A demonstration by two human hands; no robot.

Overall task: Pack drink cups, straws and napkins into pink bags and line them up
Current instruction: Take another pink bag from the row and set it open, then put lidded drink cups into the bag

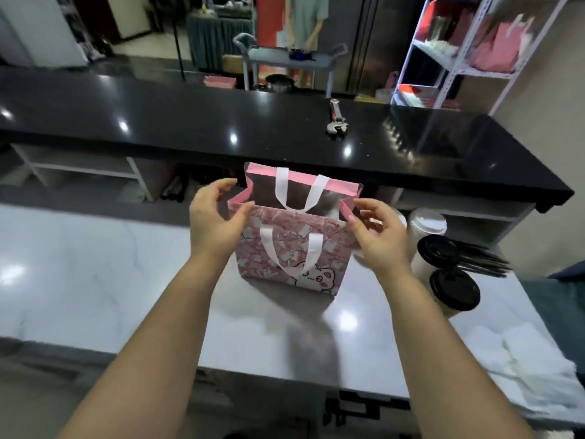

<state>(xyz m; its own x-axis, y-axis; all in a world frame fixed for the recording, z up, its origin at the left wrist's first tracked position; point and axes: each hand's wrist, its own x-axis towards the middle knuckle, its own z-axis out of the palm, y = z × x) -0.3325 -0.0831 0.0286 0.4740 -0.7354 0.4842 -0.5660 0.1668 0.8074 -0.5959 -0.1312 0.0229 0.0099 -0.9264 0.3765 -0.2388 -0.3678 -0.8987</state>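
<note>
A pink bag with a cartoon print and white ribbon handles stands upright and open in the middle of the pale marble table. My left hand curls round the left edge of the bag's mouth, thumb against the front rim. My right hand pinches the right edge of the mouth. Right of the bag stand two cups with black lids and a white-lidded cup. Black straws lie behind them. White napkins lie near the table's right front corner.
A glossy black counter runs across behind the table, with an adjustable wrench on it. A white shelf rack at the back right holds more pink bags. A person stands far back by a grey cart.
</note>
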